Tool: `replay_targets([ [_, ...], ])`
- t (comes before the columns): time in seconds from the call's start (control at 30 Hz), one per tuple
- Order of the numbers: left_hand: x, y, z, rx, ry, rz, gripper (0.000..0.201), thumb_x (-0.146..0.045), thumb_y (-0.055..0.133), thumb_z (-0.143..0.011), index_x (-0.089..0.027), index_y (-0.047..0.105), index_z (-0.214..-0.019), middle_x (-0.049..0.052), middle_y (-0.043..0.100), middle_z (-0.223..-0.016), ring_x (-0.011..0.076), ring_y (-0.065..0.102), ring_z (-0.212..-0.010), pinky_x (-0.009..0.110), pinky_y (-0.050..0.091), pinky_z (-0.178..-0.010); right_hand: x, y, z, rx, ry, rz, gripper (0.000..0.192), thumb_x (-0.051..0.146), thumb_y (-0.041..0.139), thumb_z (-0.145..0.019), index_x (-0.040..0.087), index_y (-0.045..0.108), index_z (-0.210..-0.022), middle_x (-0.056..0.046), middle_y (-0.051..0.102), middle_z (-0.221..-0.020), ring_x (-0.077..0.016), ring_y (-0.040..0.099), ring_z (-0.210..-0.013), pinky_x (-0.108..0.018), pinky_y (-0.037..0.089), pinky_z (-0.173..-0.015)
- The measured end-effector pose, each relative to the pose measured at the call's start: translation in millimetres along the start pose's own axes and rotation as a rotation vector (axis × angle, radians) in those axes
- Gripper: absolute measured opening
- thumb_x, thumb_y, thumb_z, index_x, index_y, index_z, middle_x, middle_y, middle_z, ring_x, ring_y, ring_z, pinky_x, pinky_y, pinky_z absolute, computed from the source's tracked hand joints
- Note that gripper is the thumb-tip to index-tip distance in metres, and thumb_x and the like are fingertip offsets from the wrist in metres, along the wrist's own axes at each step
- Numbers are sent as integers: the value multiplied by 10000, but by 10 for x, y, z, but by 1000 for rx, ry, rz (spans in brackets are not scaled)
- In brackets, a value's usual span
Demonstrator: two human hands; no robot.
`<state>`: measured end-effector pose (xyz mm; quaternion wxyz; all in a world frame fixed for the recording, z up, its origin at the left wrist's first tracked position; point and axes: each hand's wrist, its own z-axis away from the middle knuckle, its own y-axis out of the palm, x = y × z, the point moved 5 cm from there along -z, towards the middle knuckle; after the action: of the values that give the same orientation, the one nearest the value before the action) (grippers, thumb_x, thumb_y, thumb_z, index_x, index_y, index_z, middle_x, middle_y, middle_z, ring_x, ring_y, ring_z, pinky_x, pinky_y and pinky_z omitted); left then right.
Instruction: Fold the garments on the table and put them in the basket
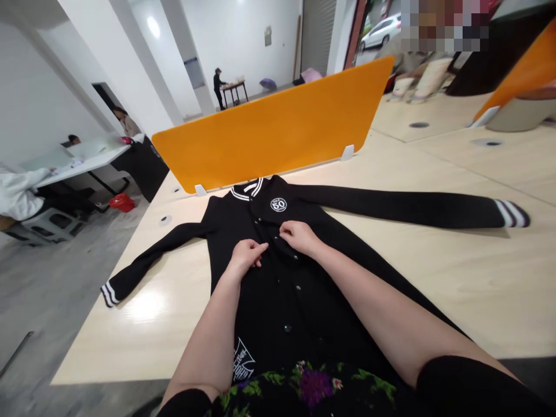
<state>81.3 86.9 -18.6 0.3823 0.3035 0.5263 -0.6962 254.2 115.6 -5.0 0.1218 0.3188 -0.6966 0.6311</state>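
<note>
A long black baseball-style jacket lies front up and spread out, collar away from me, with both sleeves stretched sideways. White stripes mark its collar and cuffs, and a round white "50" badge sits on the chest. Snap buttons run down the front; the upper ones look closed, while lower down the edges lie apart. My left hand is closed in a pinch at one front edge, around mid-chest. Just across from it, my right hand pinches the other front edge beside a snap. My fingers partly hide the cloth they grip.
Beneath the jacket is a pale wooden table. An orange divider on white clamps stands along its far side. Paper cups and a beige container are at the back right. Other people sit or stand farther off. A red basin is on the floor.
</note>
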Motion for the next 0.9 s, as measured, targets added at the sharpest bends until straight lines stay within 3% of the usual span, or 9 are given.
replay_targets([
  [0.13,-116,38,87,-73,79,-440,287,-435,688,-706,-194,570,-603,1,604,-579,135,565,-564,214,350,-496,38,19,62,85,99,102,175,361,642,-764,187,625,-773,-26,638,-791,-162,571,-729,-243,365,-597],
  [0.2,-146,79,106,-101,98,-468,179,-304,639,-747,-198,577,-616,-5,609,-600,139,579,-605,218,364,-538,82,28,90,105,129,198,263,394,695,-702,175,625,-828,-59,642,-880,-186,582,-766,-256,368,-592],
  [0.33,-129,62,88,-165,125,-244,134,-204,566,-775,-191,599,-646,-33,546,-484,118,548,-502,217,371,-538,114,49,99,119,137,206,60,190,602,-743,182,635,-793,-45,642,-807,-167,578,-741,-247,361,-606],
  [0.47,-155,-77,128,-269,177,-47,116,-171,573,-750,-184,577,-635,-44,539,-481,95,508,-450,204,352,-490,162,-21,103,71,10,65,89,115,574,-724,188,617,-697,4,605,-694,-129,537,-670,-228,345,-607],
  [0.57,-163,-79,182,-201,141,205,107,-171,575,-757,-175,553,-652,-60,496,-436,76,458,-375,184,320,-418,242,-83,138,51,-71,-62,74,143,590,-721,184,603,-662,22,585,-663,-114,517,-637,-220,338,-590],
  [0.67,-127,5,218,-108,64,369,117,-160,609,-750,-157,537,-658,-61,490,-426,57,445,-351,161,308,-386,268,-66,153,86,-43,-157,88,132,584,-711,176,596,-635,35,555,-597,-106,508,-598,-211,340,-569],
  [0.9,-19,143,185,-25,-8,383,110,-121,671,-718,-122,569,-677,-47,519,-440,50,463,-344,144,320,-365,128,117,98,184,93,-220,92,94,598,-671,166,643,-706,38,593,-594,-97,524,-556,-203,375,-562],
])
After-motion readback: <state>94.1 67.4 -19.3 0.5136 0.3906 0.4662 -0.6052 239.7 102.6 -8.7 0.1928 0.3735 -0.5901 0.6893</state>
